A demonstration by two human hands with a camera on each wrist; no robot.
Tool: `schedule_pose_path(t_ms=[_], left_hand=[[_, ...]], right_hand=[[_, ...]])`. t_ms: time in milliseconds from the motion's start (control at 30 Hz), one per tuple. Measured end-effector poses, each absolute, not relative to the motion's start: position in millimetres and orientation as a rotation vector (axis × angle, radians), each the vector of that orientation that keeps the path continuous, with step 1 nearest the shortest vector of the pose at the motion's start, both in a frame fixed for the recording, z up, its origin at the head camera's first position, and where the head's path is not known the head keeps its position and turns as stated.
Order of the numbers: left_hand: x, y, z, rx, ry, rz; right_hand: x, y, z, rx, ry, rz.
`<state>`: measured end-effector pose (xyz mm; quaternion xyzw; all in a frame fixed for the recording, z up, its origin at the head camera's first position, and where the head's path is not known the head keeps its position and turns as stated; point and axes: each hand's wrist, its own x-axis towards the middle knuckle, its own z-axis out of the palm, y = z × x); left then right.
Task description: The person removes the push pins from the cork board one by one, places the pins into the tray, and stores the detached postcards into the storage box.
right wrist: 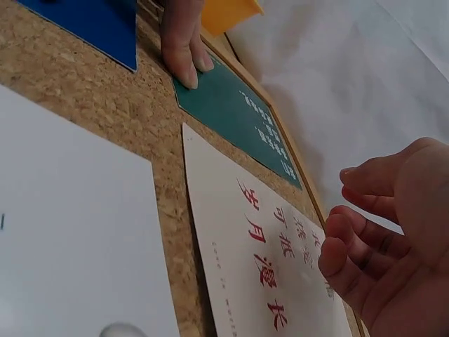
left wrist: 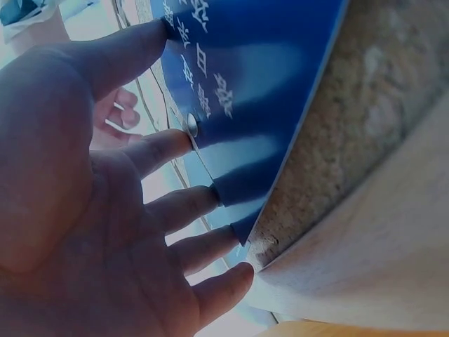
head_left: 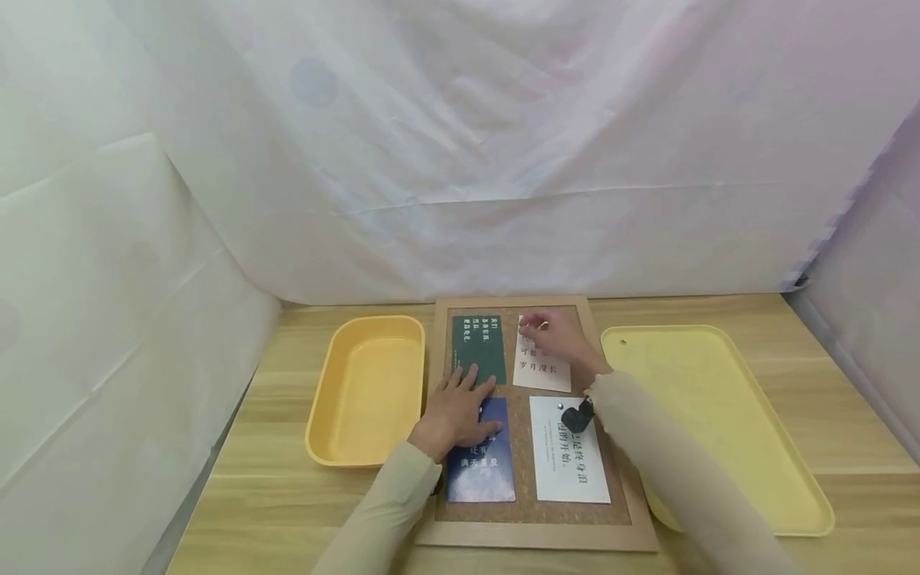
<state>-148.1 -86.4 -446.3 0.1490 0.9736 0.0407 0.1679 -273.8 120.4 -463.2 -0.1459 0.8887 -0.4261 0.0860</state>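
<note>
White red-lettered card (head_left: 541, 371) at upper right of the wood-framed corkboard (head_left: 523, 455)
Situated beside the green card (head_left: 477, 339), above the larger white card (head_left: 568, 463). Over the upper part, right hand (head_left: 564, 339) with bent fingers; pinched item, if any, not discernible. Across the upper part of the blue card (head_left: 480, 479), left hand (head_left: 454, 411) with fingers spread, tips on the green card, grasping nothing. Expect thin, light, fairly stiff stock, probably smooth enough to slide and prone to creasing at corners. Hold by opposite edges, supported flat; avoid bending or rubbing the lettering.
</note>
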Motion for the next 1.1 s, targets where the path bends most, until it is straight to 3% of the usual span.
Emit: schedule_pose_path(t_ms=[1100], left_hand=[[-142.6, -82.9, -450.7, 0.409, 2.782, 0.113]], right_hand=[[-292.7, 78.2, -483.0, -0.334, 2.587, -1.236]])
